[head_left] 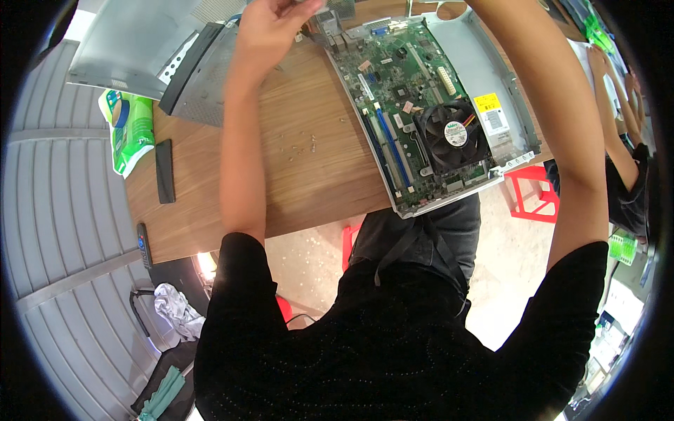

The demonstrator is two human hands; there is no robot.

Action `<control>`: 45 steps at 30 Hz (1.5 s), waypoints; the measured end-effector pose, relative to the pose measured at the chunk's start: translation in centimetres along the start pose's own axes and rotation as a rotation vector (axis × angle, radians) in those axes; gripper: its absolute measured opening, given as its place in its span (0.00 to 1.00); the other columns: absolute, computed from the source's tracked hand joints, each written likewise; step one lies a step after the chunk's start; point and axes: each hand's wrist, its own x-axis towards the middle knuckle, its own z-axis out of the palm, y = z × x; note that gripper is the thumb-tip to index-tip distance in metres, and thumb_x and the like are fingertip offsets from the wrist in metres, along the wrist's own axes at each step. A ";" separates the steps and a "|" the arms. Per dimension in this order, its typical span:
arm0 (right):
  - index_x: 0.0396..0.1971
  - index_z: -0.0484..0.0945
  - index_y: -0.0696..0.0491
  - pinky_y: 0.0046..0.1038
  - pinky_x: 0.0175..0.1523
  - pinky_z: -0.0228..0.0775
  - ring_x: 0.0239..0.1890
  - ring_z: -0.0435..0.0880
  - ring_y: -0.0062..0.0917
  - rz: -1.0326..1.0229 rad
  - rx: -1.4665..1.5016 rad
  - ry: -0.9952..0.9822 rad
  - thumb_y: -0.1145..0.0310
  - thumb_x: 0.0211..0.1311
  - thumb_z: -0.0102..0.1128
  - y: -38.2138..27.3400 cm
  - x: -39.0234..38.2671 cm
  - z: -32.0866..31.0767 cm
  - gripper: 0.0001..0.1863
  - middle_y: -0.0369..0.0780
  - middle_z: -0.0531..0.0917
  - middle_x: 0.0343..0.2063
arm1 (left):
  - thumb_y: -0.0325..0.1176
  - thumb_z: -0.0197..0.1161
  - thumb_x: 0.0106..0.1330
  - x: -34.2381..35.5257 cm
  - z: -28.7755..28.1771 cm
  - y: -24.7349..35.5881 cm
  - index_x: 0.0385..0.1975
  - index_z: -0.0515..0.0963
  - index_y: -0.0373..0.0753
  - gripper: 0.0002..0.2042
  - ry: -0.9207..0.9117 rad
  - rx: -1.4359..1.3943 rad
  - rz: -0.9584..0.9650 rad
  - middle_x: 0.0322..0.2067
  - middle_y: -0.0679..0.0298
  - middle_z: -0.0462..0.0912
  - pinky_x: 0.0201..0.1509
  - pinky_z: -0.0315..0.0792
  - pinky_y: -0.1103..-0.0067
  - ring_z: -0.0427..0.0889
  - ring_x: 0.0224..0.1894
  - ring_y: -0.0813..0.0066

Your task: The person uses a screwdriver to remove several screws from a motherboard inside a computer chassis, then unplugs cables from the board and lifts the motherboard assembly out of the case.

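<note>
My left hand (270,31) is at the upper edge, beside the back end of an opened desktop computer case (512,77). Its thumb points right, while most of the fingers are cut off, so their grip cannot be made out. My right forearm (533,70) reaches over the case's right side, and that hand lies beyond the upper edge. Inside the case is a green motherboard (386,74) with memory slots. A black cooling fan (453,137) sits on it, near a white and yellow label (491,116). Small metal connector housings (340,42) line the board's far left.
Detached metal panels (140,49) and a black-edged drive cage (200,77) stand at the far left. Nearby are a green wipes pack (130,133), a black phone (165,172) and a remote (144,245). Small screws (312,144) lie on the wooden table (302,189). Another person's arm (618,119) shows right.
</note>
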 end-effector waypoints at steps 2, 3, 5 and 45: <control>0.44 0.82 0.62 0.47 0.53 0.78 0.46 0.86 0.54 -0.124 -0.131 0.118 0.56 0.60 0.61 0.3 -0.3 1.0 0.23 0.58 0.87 0.39 | 0.28 0.71 0.68 0.2 0.5 -0.5 0.51 0.79 0.38 0.14 0.079 -0.049 0.011 0.38 0.68 0.84 0.47 0.75 0.80 0.81 0.41 0.80; 0.45 0.82 0.62 0.47 0.53 0.78 0.46 0.86 0.54 -0.168 -0.195 0.178 0.58 0.60 0.62 0.4 -0.2 1.5 0.23 0.58 0.86 0.40 | 0.28 0.71 0.68 0.3 1.0 -0.7 0.50 0.79 0.37 0.13 0.108 0.136 0.185 0.38 0.68 0.84 0.48 0.75 0.79 0.81 0.42 0.79; 0.48 0.80 0.62 0.46 0.53 0.77 0.47 0.85 0.53 -0.186 -0.266 0.237 0.61 0.59 0.63 1.1 0.6 3.2 0.22 0.58 0.86 0.41 | 0.27 0.71 0.67 0.4 1.9 -1.1 0.49 0.80 0.36 0.13 0.159 0.505 0.525 0.38 0.68 0.85 0.49 0.75 0.79 0.82 0.43 0.79; 0.48 0.74 0.68 0.44 0.50 0.80 0.44 0.87 0.49 -0.138 -0.342 0.405 0.65 0.56 0.72 1.5 0.6 4.4 0.27 0.59 0.85 0.39 | 0.33 0.72 0.67 -0.7 0.5 0.2 0.52 0.81 0.33 0.17 0.014 0.041 -0.026 0.46 0.65 0.85 0.56 0.71 0.76 0.80 0.50 0.77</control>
